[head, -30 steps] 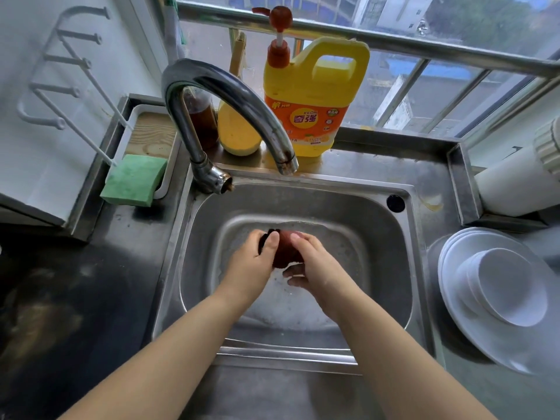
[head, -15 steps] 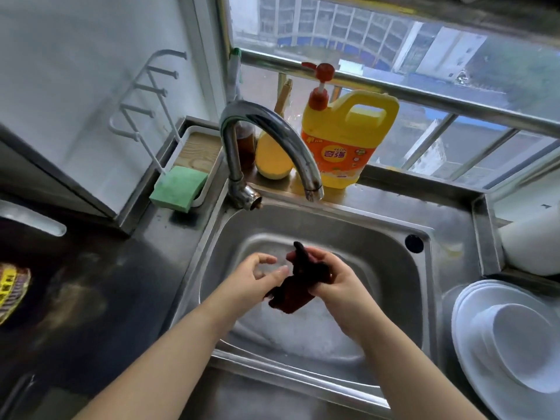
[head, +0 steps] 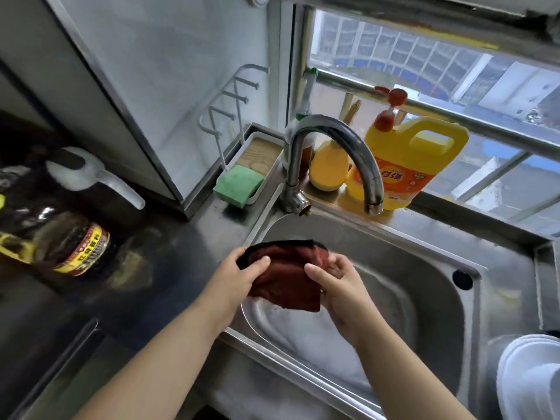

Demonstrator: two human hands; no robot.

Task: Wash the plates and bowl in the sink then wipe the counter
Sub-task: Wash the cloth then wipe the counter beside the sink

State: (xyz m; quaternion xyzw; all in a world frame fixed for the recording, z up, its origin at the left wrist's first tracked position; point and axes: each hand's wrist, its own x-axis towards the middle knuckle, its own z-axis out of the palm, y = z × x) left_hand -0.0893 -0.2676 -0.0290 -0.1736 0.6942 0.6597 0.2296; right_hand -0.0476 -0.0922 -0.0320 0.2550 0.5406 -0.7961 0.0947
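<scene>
A dark red cloth is spread out above the left part of the steel sink. My left hand grips its left edge and my right hand pinches its right edge. The stacked white plates with a bowl stand on the counter at the lower right, partly cut off by the frame. The dark steel counter runs to the left of the sink.
The curved tap arches over the sink's back rim. Behind it stand a yellow detergent jug and a yellow object. A green sponge lies in a tray at the back left. A dark sauce bottle stands far left.
The cloth was balled between both hands; now it is unfolded and held by both edges, shifted left toward the counter. The view has swung left and upward.
</scene>
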